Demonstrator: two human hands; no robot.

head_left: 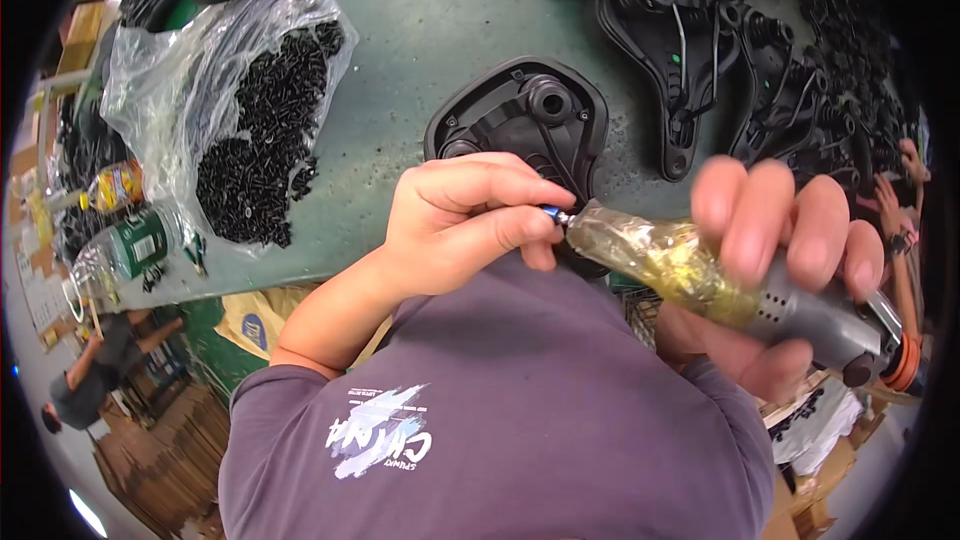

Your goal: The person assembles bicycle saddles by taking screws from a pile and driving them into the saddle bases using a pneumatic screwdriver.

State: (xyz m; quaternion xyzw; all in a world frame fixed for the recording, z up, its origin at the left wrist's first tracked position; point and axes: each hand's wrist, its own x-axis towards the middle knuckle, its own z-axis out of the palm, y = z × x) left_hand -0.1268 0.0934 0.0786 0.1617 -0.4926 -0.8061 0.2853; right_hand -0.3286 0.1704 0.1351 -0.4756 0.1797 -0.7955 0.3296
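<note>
A grey pneumatic screwdriver [810, 325], its front wrapped in yellowish clear tape, points left across my chest. My right hand [770, 270] is around its body, fingers over the top and thumb below, somewhat blurred. At the tool's tip, the thumb and forefinger of my left hand [465, 220] pinch a small blue collar or bit [550, 212]; the fingers partly hide it. Just beyond my left hand a black bicycle saddle [530, 80] lies underside up on the green table [450, 10], its near part covered by my hand and the tool.
An open clear plastic bag [165, 90] holds a heap of black screws [270, 130] at the left. Several more saddles [670, 90] lie upturned at the right. A plastic bottle [135, 245] stands near the left edge. Other people [95, 370] work at both sides.
</note>
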